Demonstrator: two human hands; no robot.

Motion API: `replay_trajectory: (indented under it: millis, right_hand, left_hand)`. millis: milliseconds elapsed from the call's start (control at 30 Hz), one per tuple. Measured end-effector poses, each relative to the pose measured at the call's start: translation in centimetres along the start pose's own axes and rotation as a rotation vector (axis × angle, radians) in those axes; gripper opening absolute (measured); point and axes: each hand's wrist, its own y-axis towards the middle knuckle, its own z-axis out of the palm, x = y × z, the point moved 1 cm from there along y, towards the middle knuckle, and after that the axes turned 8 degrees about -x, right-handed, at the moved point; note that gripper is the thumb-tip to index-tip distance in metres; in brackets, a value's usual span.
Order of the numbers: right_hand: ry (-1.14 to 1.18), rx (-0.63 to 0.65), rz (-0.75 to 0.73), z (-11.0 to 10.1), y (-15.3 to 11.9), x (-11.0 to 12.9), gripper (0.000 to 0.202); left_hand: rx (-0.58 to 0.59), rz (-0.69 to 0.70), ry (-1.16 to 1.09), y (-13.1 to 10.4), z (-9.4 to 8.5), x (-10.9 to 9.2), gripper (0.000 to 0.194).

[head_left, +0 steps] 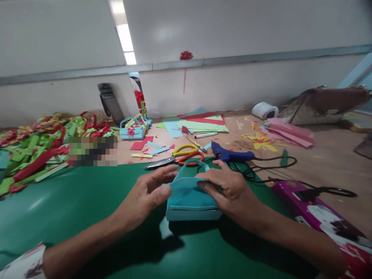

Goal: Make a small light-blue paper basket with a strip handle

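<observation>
A small light-blue paper handbag (pixel 190 197) with a thin loop handle stands just above or on the green mat, its front facing me. My right hand (pixel 229 186) grips its right side, thumb on the front face and fingers over the top edge. At the left side is my left hand (pixel 151 190), thumb and fingers apart, with the thumb tip at the bag's left edge and the fingertips beside the handle. Just behind the bag lie scissors (pixel 174 158) with yellow and orange handles and a blue glue gun (pixel 231 154).
Paper strips (pixel 37 155) are heaped at the left. A finished-looking blue paper bag (pixel 132 133) stands near a dark bottle (pixel 112 104). Coloured sheets (pixel 203 123) lie at the back. Glue-gun cable runs right to a purple power strip (pixel 314 205); a brown handbag (pixel 322 104) sits behind.
</observation>
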Motion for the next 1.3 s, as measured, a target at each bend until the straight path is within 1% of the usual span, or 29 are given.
replay_trajectory:
  millis: [100,267,367,433,533,600,667,733,867,967,1067,1133,1200,1233,1300]
  right_hand:
    - [0.022,0.030,0.063,-0.4,0.4,0.5,0.013]
    - [0.021,0.090,0.145,-0.8,1.3,1.2,0.013]
    - [-0.007,0.059,0.141,-1.0,1.7,1.3,0.014]
    - [-0.042,-0.013,0.085,-1.1,1.9,1.3,0.008]
    - [-0.120,-0.099,-0.074,-1.3,2.1,1.6,0.009]
    - [-0.189,-0.114,-0.192,-1.3,2.2,1.9,0.008]
    - [-0.244,-0.135,-0.279,-1.2,2.3,2.2,0.015]
    - [-0.281,-0.158,-0.320,-1.1,2.2,2.4,0.019]
    - [-0.328,-0.183,-0.391,-1.1,2.0,2.3,0.020]
    - [-0.367,-0.186,-0.498,-1.3,1.7,2.1,0.021]
    - [-0.401,-0.160,-0.609,-1.4,1.4,1.8,0.023]
    - [-0.409,-0.143,-0.644,-1.4,1.3,1.7,0.025]
    - [-0.416,-0.142,-0.645,-1.5,1.3,1.6,0.026]
    - [-0.410,-0.144,-0.621,-1.5,1.4,1.7,0.025]
    - [-0.356,-0.138,-0.523,-1.5,1.7,1.7,0.022]
  left_hand:
    - [0.072,-0.096,-0.085,0.2,0.6,-0.5,0.051]
    - [0.096,-0.197,-0.175,0.8,1.6,-1.7,0.031]
    - [0.087,-0.195,-0.147,1.3,1.9,-1.8,0.020]
    - [0.061,-0.163,-0.106,1.6,2.1,-1.8,0.019]
    - [0.037,-0.080,-0.023,1.8,2.5,-1.8,0.022]
    - [0.042,-0.024,0.023,1.9,2.8,-1.9,0.021]
    - [0.052,-0.002,0.032,1.9,3.1,-2.0,0.022]
    - [0.065,-0.003,0.037,1.9,3.2,-2.0,0.025]
    - [0.072,0.012,0.073,1.8,3.1,-1.7,0.030]
    - [0.068,0.011,0.055,1.7,3.1,-1.6,0.031]
    - [0.055,0.033,0.065,1.7,3.0,-1.5,0.030]
    - [0.056,0.022,0.064,1.7,3.0,-1.5,0.030]
    - [0.071,-0.036,0.012,1.8,3.0,-1.3,0.029]
    - [0.090,-0.074,-0.041,1.9,3.0,-1.3,0.029]
    - [0.151,-0.147,-0.187,1.9,3.1,-1.1,0.028]
